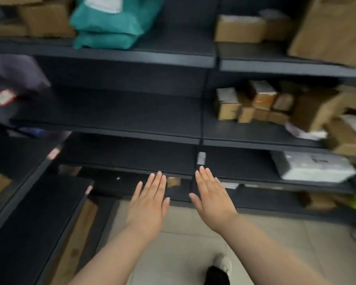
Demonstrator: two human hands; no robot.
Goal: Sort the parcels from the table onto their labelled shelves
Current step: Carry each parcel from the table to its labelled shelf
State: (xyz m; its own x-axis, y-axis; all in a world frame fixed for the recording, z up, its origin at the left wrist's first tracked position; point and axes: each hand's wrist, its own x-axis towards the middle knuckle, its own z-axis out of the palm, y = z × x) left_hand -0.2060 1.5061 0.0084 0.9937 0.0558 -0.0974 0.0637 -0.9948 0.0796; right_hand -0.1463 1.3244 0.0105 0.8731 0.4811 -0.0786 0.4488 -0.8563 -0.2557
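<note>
Dark metal shelves point(111, 128) filled the head view, cardboard boxes point(253, 103) and a soft teal bag point(111, 21) already stowed. Left hand point(148, 204) and right hand point(211, 200) hovered flat, each grip apart and empty; no worktop showed. Boxes looked stiff: hold both sides.

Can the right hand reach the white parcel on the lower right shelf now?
Probably yes. The right hand is open and empty, and the white parcel lies at the shelf's front edge with nothing visible between them.
</note>
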